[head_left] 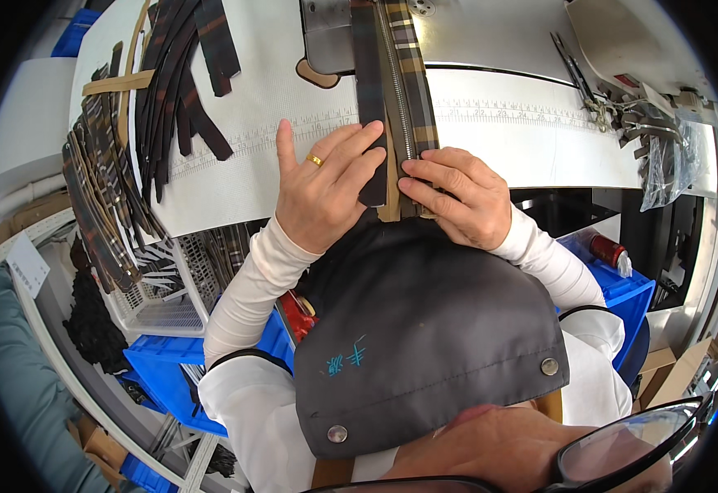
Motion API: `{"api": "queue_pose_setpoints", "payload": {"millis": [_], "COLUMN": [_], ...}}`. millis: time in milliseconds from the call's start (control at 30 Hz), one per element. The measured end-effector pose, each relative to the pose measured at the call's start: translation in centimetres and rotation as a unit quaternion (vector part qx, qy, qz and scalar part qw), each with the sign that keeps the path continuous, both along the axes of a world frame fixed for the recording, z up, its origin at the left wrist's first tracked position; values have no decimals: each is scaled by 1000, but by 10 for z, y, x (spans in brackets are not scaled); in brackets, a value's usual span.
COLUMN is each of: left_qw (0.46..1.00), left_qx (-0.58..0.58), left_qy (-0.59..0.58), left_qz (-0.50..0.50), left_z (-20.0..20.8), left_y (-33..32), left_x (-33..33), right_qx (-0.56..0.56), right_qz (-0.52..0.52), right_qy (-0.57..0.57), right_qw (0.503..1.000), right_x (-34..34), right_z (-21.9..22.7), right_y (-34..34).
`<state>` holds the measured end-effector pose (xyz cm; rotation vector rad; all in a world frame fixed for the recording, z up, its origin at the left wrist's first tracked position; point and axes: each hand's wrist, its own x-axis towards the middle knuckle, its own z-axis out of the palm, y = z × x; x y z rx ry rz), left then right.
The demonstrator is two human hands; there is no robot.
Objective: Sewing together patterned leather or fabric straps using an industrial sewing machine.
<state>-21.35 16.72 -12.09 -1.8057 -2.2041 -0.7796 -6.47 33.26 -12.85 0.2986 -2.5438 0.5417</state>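
Observation:
A long dark fabric strip (pixel 369 90), a metal-toothed zipper (pixel 402 107) on brown tape and a plaid fabric strip (pixel 419 90) run side by side from the sewing machine (pixel 327 37) toward me. My left hand (pixel 322 193) has its fingertips on the dark strip, its little finger lifted away to the left. My right hand (pixel 466 201) holds the plaid strip's near end, bent fingers touching the zipper's right side. Both thumbs are hidden. The strips' near ends lie at the table edge by my dark apron (pixel 424 329).
Bundled dark and plaid strips (pixel 182 74) lie on the white table (pixel 268 107), hanging off its left side. Tweezers (pixel 572 66) and a plastic bag (pixel 673 172) are at right. Below stand a white basket (pixel 170 308), blue crates (pixel 157 361) and a red thread spool (pixel 608 249).

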Motion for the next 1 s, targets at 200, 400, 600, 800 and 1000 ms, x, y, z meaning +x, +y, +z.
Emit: {"api": "queue_pose_setpoints", "payload": {"millis": [200,400,600,800,1000], "left_qw": [1000,999,999,998,998], "left_qx": [9,31,42,28,35], "left_qy": [-11,-12,-15,-35,-41], "left_qz": [-11,-23,-29,-38,-44], "left_z": [0,0,-2,-1,-4], "left_y": [-3,-1,1,0,-3], "left_x": [0,2,4,4,4], "right_qx": [20,7,-5,-3,-23], "right_qz": [-9,-16,-17,-12,-1], "right_qy": [11,18,7,15,32], "right_qw": [1000,1000,1000,1000,999], "right_x": [-4,-6,-5,-3,-2], "right_z": [7,6,6,5,4], "right_y": [-2,-3,-4,-3,0]}}
